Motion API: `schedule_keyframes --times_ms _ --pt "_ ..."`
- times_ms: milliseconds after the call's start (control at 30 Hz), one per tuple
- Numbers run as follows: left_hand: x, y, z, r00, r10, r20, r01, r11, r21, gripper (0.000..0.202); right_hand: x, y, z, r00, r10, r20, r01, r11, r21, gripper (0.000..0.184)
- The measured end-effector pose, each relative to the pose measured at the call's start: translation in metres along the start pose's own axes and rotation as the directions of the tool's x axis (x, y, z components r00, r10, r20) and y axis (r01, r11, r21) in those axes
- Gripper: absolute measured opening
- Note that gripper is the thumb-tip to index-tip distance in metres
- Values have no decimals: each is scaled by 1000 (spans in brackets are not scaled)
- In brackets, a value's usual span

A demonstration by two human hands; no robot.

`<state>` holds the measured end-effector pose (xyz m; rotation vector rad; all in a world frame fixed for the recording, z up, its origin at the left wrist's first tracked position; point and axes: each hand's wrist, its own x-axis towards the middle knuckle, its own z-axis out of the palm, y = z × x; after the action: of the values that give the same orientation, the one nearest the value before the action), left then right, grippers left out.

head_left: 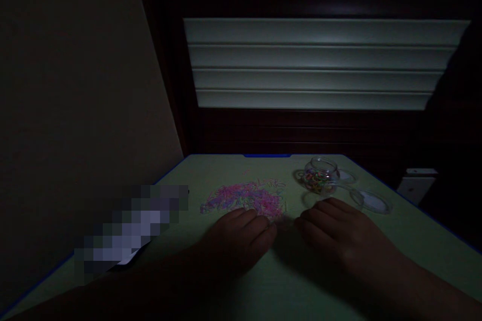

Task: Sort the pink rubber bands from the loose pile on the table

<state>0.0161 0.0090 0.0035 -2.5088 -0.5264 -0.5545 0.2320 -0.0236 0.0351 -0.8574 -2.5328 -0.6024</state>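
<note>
A loose pile of small pink and purple elastic bands lies on the pale green table. At its near edge is my left hand, fingers curled and pressed together; what the fingertips pinch is too dark to make out. My right hand faces it from the right, also closed, its fingertips pinched and their contents hidden. Between the two hands is a faint pinkish blur. Beyond my right hand stands a clear round jar, uncovered, with multicoloured bands inside.
Clear round lids or dishes lie to the right of the jar. At the left edge of the table rests a flat device, mostly pixelated. A white box stands beyond the right edge. The room is dim.
</note>
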Motion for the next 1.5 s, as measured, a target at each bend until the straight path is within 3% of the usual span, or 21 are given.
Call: schedule_keyframes --times_ms 267,433,600,733,1233,1500 --pt "1 0 1 999 -12 52 12 1000 11 18 -1 8 1 997 77 -6 -77 981 -177 13" --pt "0 -1 1 997 -13 79 12 1000 14 17 -3 11 -4 980 196 -15 -191 933 -306 16" --pt "-1 -1 3 995 -12 98 11 1000 11 16 -7 16 -11 921 389 24 -337 824 -455 20" --pt "-1 -1 2 997 -3 77 3 1000 1 17 -9 19 -14 882 472 16 -400 764 -506 22" --pt "-3 -1 5 999 4 42 -6 1000 30 15 -10 19 -14 894 445 -55 -404 745 -531 19" --pt "-2 -1 4 998 -14 65 13 1000 10 15 -8 17 -14 868 494 45 -400 750 -526 22"
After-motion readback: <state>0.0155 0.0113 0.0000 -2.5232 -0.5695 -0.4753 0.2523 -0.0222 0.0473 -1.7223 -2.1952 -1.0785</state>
